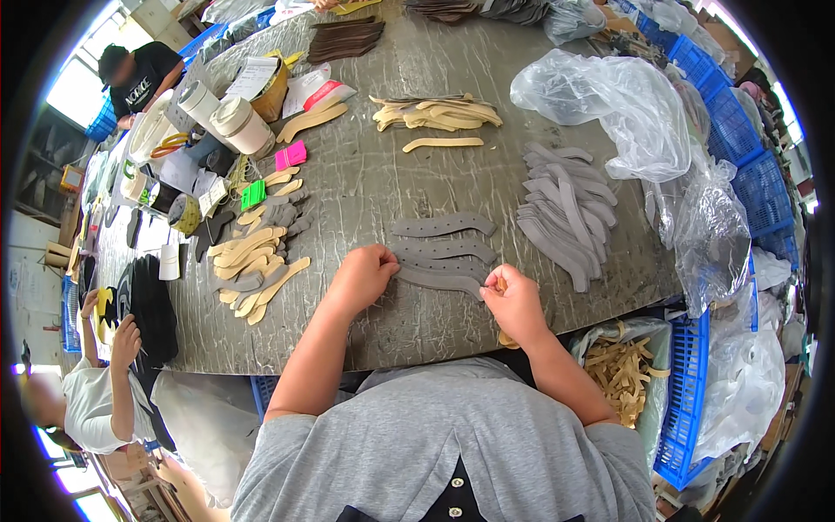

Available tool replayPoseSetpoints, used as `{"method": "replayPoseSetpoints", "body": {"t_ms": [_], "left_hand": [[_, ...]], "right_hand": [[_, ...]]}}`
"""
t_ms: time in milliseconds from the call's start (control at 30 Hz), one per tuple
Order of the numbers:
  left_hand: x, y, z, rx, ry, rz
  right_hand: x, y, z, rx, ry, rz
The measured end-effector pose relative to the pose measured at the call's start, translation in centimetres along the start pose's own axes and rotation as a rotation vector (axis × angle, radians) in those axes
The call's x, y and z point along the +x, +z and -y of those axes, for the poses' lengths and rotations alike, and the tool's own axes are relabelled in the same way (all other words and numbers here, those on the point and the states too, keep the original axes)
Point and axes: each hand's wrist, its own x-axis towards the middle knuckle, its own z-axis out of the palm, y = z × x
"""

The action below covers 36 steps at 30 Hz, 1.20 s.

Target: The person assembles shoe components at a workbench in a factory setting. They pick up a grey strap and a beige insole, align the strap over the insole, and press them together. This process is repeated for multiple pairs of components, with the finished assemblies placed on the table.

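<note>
Three grey curved strips lie one below another in front of me. Small dark dots run along the far strip [444, 226] and the middle strip [448, 250]. My left hand [364, 277] is closed in a pinch at the left end of the nearest grey strip [439, 279]. At that strip's right end, my right hand [517, 306] pinches too; something small and tan shows between its fingers, too small to name. A fanned pile of grey strips [570, 209] lies to the right. On the left is a mixed heap of cream and grey strips [252, 257].
Cream strips [439, 113] are stacked farther back. White jars [242, 126] and a tape roll [184, 213] crowd the left. Plastic bags [609, 104] and blue crates [687, 400] line the right. A bag of tan scraps [619, 374] sits below the edge. Two people work at left.
</note>
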Motion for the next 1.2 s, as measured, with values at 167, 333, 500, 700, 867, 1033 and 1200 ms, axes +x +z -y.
{"method": "replayPoseSetpoints", "body": {"t_ms": [167,333,500,700,867,1033,1200], "left_hand": [[-0.2,0.0,-0.3,0.021,0.015,-0.005],[-0.3,0.3,-0.3,0.079,0.066,-0.022],[-0.2,0.7,-0.1,0.173,0.15,-0.032],[-0.2,0.8,-0.1,0.272,0.167,-0.059],[-0.6,1.1,0.8,0.274,0.198,-0.145],[-2.2,-0.3,-2.9,0.001,0.203,-0.074],[-2.2,1.0,-3.9,-0.277,0.237,-0.08]], "right_hand": [[-0.3,0.5,0.8,-0.344,-0.247,-0.069],[-1.2,1.0,1.7,-0.725,-0.485,0.042],[-0.9,1.7,3.7,-0.904,-0.474,0.187],[0.6,4.8,5.3,-0.975,-0.43,0.292],[2.0,5.5,4.8,-0.812,-0.515,0.305],[1.0,3.1,4.1,-0.511,-0.541,-0.052],[0.8,-3.9,4.6,-0.735,-0.43,-0.128]]}}
